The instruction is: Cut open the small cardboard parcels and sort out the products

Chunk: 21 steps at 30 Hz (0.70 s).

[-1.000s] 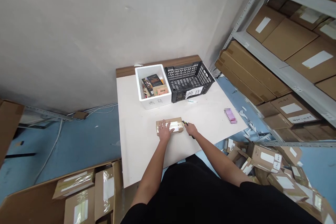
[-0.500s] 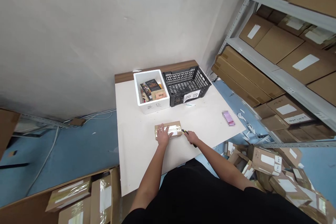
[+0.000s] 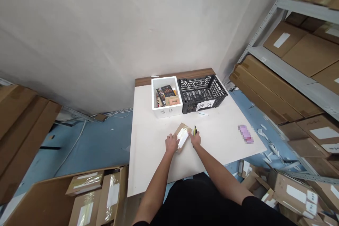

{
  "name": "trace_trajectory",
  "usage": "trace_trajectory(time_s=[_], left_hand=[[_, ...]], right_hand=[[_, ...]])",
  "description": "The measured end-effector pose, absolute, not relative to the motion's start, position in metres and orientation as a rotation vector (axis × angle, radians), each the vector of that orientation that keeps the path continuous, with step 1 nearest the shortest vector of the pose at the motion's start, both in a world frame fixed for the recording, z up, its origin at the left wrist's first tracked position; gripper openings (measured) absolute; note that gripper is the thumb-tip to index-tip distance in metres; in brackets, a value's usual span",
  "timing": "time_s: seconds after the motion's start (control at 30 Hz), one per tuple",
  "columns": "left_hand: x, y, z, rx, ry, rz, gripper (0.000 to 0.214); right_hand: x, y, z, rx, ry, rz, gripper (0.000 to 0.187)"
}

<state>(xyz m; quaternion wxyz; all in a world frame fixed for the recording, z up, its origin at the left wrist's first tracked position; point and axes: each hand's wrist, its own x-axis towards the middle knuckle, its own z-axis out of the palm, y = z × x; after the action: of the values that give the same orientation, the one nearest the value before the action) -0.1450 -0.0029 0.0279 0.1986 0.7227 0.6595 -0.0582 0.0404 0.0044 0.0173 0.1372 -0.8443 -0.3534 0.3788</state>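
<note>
A small brown cardboard parcel [image 3: 183, 135] with a white label and clear tape lies turned at an angle in the middle of the white table [image 3: 148, 155]. My left hand [image 3: 171, 143] rests on the parcel's near-left end, fingers bent over it. My right hand [image 3: 195, 139] is closed round a black and yellow utility knife [image 3: 195, 130] at the parcel's right side, with the knife's tip pointing away from me.
At the table's far edge stand a white foam box [image 3: 166, 110] holding books and a black plastic crate [image 3: 202, 93] with a paper label. A blurred pink item [image 3: 245, 134] lies at the right. Metal shelves of cartons [image 3: 293, 56] stand at right; parcels fill the floor on both sides.
The parcel has turned from lying crosswise to a diagonal. My right hand with the knife has come in against its right side. The camera has shifted, so the table sits further right.
</note>
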Motion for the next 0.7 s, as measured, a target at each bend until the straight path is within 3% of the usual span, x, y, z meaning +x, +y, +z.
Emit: trace_trajectory(time_s=[0.17,0.3,0.43,0.7], left_hand=[[-0.123,-0.028,0.013,2.050,1.679,-0.102,0.060],[-0.160,-0.026,0.007,1.930,1.723,-0.074,0.059],[-0.221,-0.020,0.001,1.548,1.916,0.023,0.062],[-0.203,-0.024,-0.027,1.276,1.924,0.256,0.076]], right_hand=[[0.053,0.044,0.023,-2.384,-1.104,1.155,0.037],[0.045,0.043,0.019,-2.142,-1.017,1.300,0.028],[0.032,0.028,0.012,-1.796,-0.727,1.467,0.032],[-0.006,-0.002,0.000,-2.003,-0.965,1.462,0.044]])
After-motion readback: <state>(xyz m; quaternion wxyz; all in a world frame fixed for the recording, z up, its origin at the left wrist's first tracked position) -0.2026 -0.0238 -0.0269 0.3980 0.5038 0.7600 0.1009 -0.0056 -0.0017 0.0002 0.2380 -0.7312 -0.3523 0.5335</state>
